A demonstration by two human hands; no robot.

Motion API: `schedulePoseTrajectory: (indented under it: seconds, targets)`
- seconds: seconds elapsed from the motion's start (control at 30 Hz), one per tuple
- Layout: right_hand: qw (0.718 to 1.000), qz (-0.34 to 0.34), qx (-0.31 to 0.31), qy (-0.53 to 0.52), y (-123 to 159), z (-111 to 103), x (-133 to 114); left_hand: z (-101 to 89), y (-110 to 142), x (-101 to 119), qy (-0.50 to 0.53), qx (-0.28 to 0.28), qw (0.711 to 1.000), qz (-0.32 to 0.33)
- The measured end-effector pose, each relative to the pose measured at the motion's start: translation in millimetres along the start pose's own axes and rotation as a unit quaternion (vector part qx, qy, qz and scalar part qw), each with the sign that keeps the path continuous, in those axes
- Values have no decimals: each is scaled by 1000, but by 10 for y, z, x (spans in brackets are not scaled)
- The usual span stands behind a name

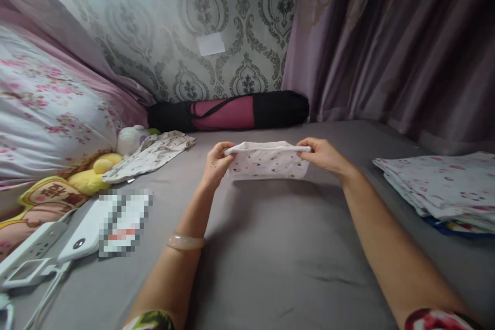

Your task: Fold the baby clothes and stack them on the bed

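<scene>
A white cloth piece with small dark and brown prints is stretched between my two hands, just above the grey bed sheet. It looks like a small garment with a waistband along its top edge, though I cannot tell its exact kind. My left hand pinches the band's left end, thumb toward me. At the right end, my right hand grips the same edge between thumb and fingers. The cloth's lower edge hangs over its own shadow on the grey sheet.
Stacked printed cloths lie at right. On the left are a patterned garment, a yellow plush toy, a white power bank, a power strip and cables. A black and pink roll bag rests against the wall.
</scene>
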State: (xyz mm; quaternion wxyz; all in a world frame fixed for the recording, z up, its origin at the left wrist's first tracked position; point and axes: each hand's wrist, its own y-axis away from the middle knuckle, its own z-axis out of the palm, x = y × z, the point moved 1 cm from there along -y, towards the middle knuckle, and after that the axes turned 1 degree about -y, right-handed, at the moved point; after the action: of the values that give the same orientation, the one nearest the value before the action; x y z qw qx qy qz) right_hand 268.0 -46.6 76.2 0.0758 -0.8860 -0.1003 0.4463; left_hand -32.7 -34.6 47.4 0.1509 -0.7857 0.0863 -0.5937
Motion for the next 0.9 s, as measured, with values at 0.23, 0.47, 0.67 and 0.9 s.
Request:
schedulePoseTrajectory:
  seconds: [0.23, 0.47, 0.67, 0.9]
  targets:
    - [982, -13, -187, 35, 241, -167, 35, -304, 105, 307, -246, -300, 917, 92]
    - [979, -4, -178, 96, 139, -91, 37, -252, 114, 307, -300, -212, 926, 88]
    - [963, -42, -140, 225, 102, 358, -31, 188, 213, 108, -330, -181, 921, 102]
    - [936, -92, -147, 306, 303, 942, -102, 526, 400, -88, -384, -172, 896, 139]
